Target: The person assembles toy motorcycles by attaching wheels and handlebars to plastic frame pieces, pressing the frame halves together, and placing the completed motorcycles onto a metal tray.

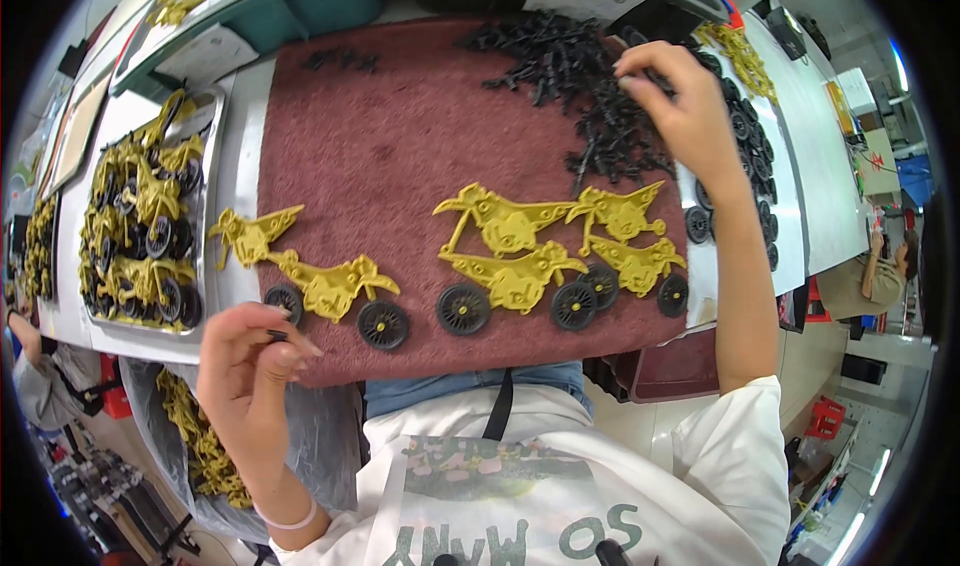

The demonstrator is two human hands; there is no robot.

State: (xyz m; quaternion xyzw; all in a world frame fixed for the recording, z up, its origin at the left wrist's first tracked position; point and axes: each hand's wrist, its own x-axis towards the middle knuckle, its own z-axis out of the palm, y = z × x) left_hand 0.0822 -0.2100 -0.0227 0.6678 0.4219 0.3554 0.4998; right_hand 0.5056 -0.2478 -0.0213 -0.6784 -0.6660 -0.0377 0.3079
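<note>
My left hand (245, 371) is at the near left edge of a dark red cloth, pinching a small black plastic part (278, 335) between thumb and fingers. Just beyond it lie a yellow toy motorcycle frame half (332, 286) and black spoked wheels (383, 324). At the far right, my right hand (680, 106) reaches over a heap of small black parts (545, 61). Its thumb and forefinger tips are close together; whatever they hold cannot be made out. Between the hands, more yellow frame halves (512, 278) rest in two rows, the nearer ones with wheels at their ends.
A metal tray (210, 181) of yellow-and-black toy motorcycles stands at left. Teal (310, 11) and black bins line the back. Loose black wheels (750, 126) lie on the right of the table. Below left, a lined bin holds yellow parts (205, 441). Other people are at both sides.
</note>
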